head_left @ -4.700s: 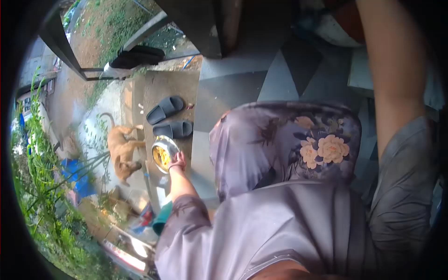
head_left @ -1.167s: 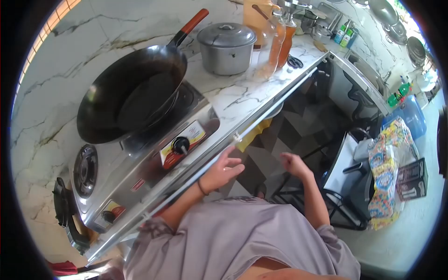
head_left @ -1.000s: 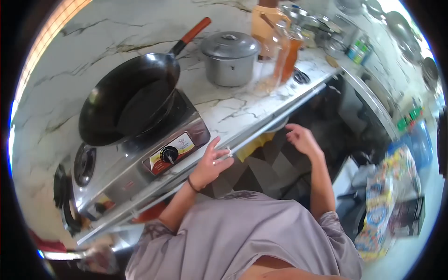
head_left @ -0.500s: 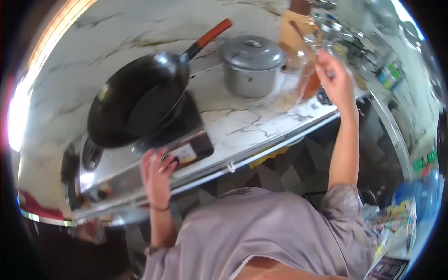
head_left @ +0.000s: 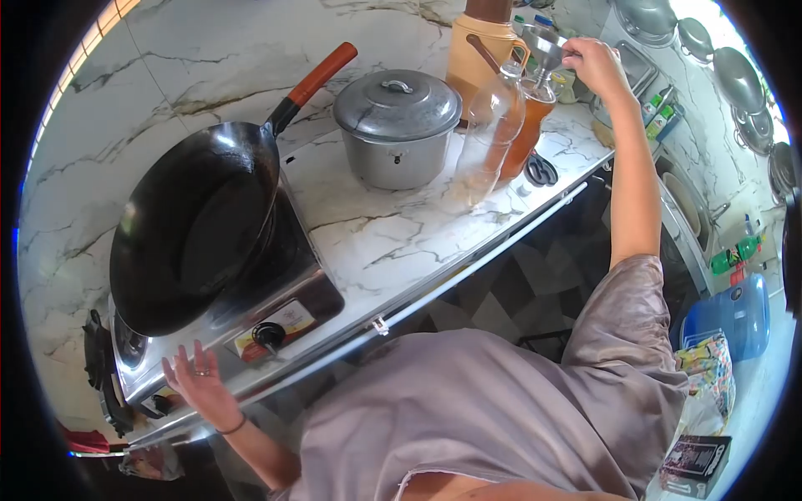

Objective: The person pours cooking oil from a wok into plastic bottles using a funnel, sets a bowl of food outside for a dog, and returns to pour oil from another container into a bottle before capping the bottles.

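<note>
At the back right, my right hand [head_left: 600, 68] pinches the rim of a metal funnel [head_left: 547, 48]. The funnel sits over the neck of a bottle of amber liquid [head_left: 528, 125]. Just left of that bottle stands a clear plastic bottle [head_left: 493, 134] that looks drained of liquid. My left hand [head_left: 203, 391] hovers at the front of the gas stove [head_left: 313, 305], fingers spread and holding nothing. Right of that hand, and apart from it, is the stove's black knob [head_left: 269, 336]. A large black wok [head_left: 200, 225] with a wooden handle rests on the stove, tilted.
A lidded aluminium pot [head_left: 397, 134] stands on the marble counter [head_left: 393, 225] between stove and bottles. Behind the bottles is a tan thermos jug [head_left: 476, 54]. A black coiled object [head_left: 541, 170] lies near the counter edge. Pans hang on the right wall; a blue water container [head_left: 731, 317] stands below.
My left hand has left the stove knob and moved left, its fingers now spread. My right hand has reached the funnel at the bottle. The view has shifted too.
</note>
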Motion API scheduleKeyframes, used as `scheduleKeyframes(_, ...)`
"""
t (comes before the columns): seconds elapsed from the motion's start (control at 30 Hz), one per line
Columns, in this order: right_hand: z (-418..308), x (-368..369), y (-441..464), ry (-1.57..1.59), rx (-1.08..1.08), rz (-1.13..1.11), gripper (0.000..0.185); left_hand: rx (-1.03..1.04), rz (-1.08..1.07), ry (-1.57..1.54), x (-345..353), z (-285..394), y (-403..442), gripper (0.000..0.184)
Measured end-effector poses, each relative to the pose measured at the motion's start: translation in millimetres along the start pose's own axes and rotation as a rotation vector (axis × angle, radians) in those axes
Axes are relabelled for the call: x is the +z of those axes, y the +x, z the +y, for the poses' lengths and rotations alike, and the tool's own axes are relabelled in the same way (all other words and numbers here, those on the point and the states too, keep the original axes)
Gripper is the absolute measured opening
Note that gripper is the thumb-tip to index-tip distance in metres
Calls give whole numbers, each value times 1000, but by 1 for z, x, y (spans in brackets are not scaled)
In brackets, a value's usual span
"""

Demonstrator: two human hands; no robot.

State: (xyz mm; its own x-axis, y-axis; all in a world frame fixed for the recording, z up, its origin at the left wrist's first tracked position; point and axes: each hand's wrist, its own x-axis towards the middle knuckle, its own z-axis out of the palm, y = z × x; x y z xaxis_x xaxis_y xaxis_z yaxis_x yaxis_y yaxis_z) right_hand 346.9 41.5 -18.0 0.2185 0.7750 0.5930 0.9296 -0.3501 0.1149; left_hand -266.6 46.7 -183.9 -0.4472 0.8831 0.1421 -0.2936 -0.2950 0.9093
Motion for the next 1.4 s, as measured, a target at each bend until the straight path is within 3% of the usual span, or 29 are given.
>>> scheduleKeyframes(0.07,6,-3,4,34,-5,43,21,27,24,-8,8,2,-6,58)
scheduleKeyframes(0.33,18,-33,17,134,-193,93,20,60,73,33,42,-4,-30,58)
scheduleKeyframes(0.4,19,-38,16,147,-322,230,17,75,73,58,44,-6,-33,58)
scheduleKeyframes(0.53,-14,-75,-3,309,-147,162,23,79,114,11,46,-9,-43,54)
scheduleKeyframes(0.6,-20,-74,-6,392,-344,353,10,66,142,6,49,-7,-48,54)
scheduleKeyframes(0.8,-13,-53,-5,461,-472,243,15,63,207,38,57,-3,-66,54)
scheduleKeyframes(0.9,-15,-46,-3,446,-546,291,12,46,262,69,58,-1,-75,56)
scheduleKeyframes(1.2,-32,-43,-8,444,-424,222,13,10,326,172,35,7,-85,57)
scheduleKeyframes(1.3,-23,-29,-3,445,-498,76,14,19,310,157,5,11,-82,57)
scheduleKeyframes(1.4,-27,-25,-4,318,-414,50,20,50,313,179,-41,21,-85,57)
